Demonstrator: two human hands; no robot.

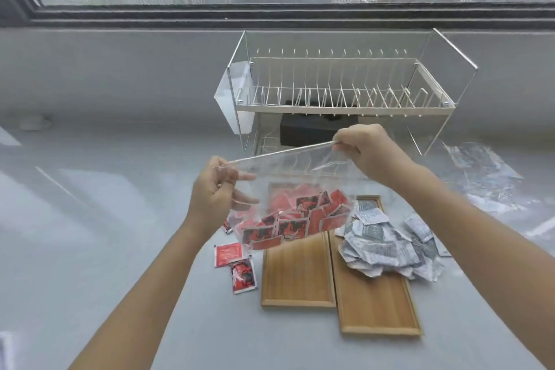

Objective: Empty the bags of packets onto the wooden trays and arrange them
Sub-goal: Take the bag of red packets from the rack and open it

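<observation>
A clear plastic bag [295,171] holding several red packets [303,218] hangs above the left wooden tray [297,279]. My left hand [214,192] grips the bag's top left corner and my right hand [368,152] pinches its top right corner, stretching the top edge taut. The right wooden tray [377,303] carries a loose heap of grey-white packets [387,246] at its far end, some spilling off to the right. Two red packets [237,264] lie on the counter left of the left tray, and another peeks out under the bag.
A wire dish rack [342,93] stands behind the trays with a black box [315,129] under it. A crumpled empty clear bag [483,177] lies at the right. The grey counter [105,204] runs along a window wall.
</observation>
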